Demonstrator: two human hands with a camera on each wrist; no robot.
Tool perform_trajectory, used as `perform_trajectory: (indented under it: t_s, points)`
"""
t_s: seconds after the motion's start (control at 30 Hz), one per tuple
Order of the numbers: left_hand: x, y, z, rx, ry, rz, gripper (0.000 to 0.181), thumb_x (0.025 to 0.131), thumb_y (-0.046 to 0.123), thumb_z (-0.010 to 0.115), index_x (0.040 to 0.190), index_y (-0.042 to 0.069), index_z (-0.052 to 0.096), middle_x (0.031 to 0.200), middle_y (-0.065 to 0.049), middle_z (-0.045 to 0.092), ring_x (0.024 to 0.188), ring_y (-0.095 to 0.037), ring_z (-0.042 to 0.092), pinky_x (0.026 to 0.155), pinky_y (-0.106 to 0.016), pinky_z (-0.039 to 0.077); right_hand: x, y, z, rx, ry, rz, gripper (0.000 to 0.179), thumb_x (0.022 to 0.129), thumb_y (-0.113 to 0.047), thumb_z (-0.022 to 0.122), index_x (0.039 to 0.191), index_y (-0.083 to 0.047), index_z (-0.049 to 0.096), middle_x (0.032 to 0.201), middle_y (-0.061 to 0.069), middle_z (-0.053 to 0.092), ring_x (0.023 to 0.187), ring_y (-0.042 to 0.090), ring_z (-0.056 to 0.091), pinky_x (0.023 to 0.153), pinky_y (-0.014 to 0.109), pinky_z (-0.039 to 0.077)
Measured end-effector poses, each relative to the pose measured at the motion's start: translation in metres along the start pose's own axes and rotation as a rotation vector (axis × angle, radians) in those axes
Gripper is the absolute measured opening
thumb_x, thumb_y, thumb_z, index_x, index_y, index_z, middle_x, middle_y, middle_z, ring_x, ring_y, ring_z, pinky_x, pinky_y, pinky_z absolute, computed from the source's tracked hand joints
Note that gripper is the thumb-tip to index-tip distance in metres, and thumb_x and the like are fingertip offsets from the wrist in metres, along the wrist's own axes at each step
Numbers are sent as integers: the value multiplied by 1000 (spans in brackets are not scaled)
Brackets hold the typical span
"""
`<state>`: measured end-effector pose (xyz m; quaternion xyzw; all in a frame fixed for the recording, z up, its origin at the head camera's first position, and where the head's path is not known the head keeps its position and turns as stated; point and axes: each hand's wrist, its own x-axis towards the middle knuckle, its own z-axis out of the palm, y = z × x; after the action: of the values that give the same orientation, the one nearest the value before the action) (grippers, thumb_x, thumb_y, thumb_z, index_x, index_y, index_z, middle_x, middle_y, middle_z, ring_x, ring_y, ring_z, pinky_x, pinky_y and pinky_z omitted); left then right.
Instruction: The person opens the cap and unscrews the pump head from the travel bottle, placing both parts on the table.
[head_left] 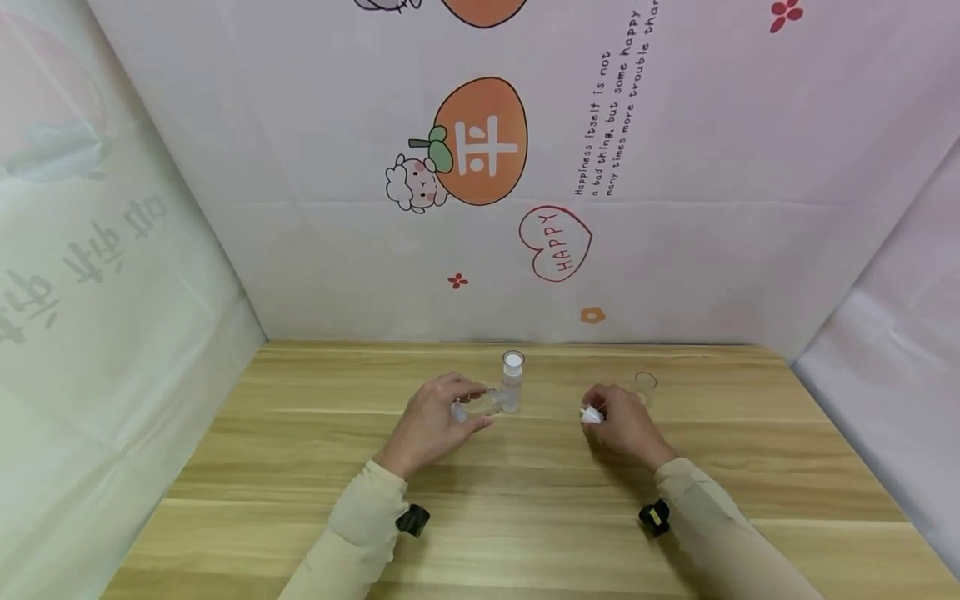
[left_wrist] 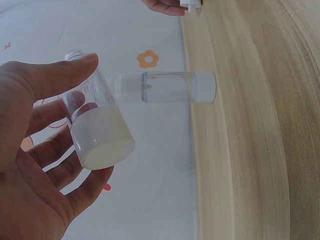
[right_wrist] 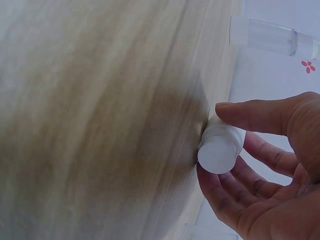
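My left hand (head_left: pixel 433 421) grips a small clear bottle (left_wrist: pixel 102 127) with a milky white base, between thumb and fingers. The bottle is tilted, its narrow neck pointing right in the head view. Close beside its mouth stands a second clear bottle (head_left: pixel 512 390) with a white top, upright on the table. My right hand (head_left: pixel 628 427) pinches a white pump head (head_left: pixel 592 414) low over the wood. In the right wrist view its round white end (right_wrist: pixel 217 157) faces the camera, and the fingers hide part of it.
A clear open-topped cup or cover (head_left: pixel 643 385) stands just behind my right hand. The wooden table (head_left: pixel 480 517) meets a printed white cloth backdrop (head_left: pixel 337 275) at its back edge, with cloth on both sides.
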<state>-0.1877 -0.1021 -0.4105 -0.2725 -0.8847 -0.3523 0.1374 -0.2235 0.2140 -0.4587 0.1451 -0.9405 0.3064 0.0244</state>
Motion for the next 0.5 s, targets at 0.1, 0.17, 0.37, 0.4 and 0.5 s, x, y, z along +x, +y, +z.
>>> perform_trajectory:
  t_s: [0.1, 0.17, 0.37, 0.4, 0.5]
  points:
    - [1, 0, -1, -2, 5, -7, 36, 82, 20, 87, 113, 5, 76, 103, -4, 71, 89, -17, 65, 75, -34, 54, 0, 0, 0, -2, 6, 1, 27, 79, 4, 81, 103, 4, 68, 92, 12, 68, 84, 26, 66, 75, 44, 55]
    - [1, -1, -1, -3, 14, -14, 36, 82, 20, 87, 113, 5, 76, 103, -3, 71, 89, -16, 65, 76, -34, 54, 0, 0, -1, -2, 12, -3, 29, 78, 4, 81, 104, 5, 67, 93, 13, 68, 85, 27, 66, 75, 45, 55]
    - [1, -8, -1, -42, 49, -59, 35, 83, 17, 86, 115, 6, 75, 107, -7, 72, 94, -19, 66, 80, -38, 56, -2, -5, -3, -18, 23, 12, 35, 78, 0, 82, 109, 5, 67, 101, 18, 66, 92, 33, 65, 80, 49, 54]
    - [1, -9, -1, -59, 53, -68, 35, 84, 16, 86, 115, 7, 75, 107, -7, 71, 94, -21, 67, 81, -39, 56, -2, -5, -3, -25, 24, 17, 36, 79, -1, 82, 111, 5, 67, 103, 19, 65, 94, 34, 64, 81, 50, 53]
    - [0, -15, -1, -104, 71, -100, 34, 85, 16, 84, 117, 7, 74, 108, -7, 71, 97, -26, 67, 82, -41, 56, -2, -7, -4, -42, 28, 19, 38, 80, -3, 83, 113, 4, 67, 106, 21, 64, 97, 36, 62, 83, 52, 52]
